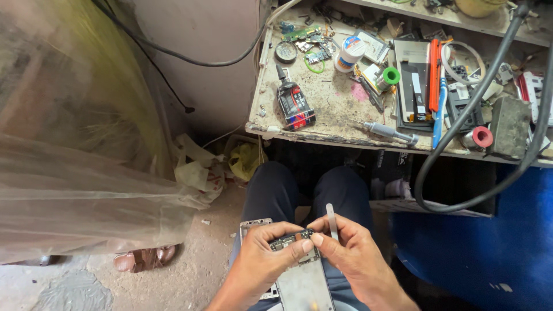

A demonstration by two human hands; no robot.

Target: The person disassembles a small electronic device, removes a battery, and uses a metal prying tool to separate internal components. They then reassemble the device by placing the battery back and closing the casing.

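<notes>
Mid-teardown: left hand (262, 253) gripping opened phone (291, 270), right hand (351, 250) pinching pry tool (332, 222) at twelve o'clock; likely needing gentle prying of circuit board (291, 239).

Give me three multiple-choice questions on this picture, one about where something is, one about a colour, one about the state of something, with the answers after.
1. Where does the screwdriver lie?
A. on the floor
B. near the front edge of the workbench
C. on the person's lap

2. What colour is the roll of tape at the bench's front right?
A. red
B. yellow
C. black

3. In what state is the phone in the person's lap?
A. sealed in a box
B. closed, screen lit
C. opened, circuit board showing

Answers:
1 B, it rests on the bench top by the front edge.
2 A, its outer ring is red.
3 C, the left hand and the right hand hold it with the circuit board bare; the right hand also holds a thin pale tool.
</notes>
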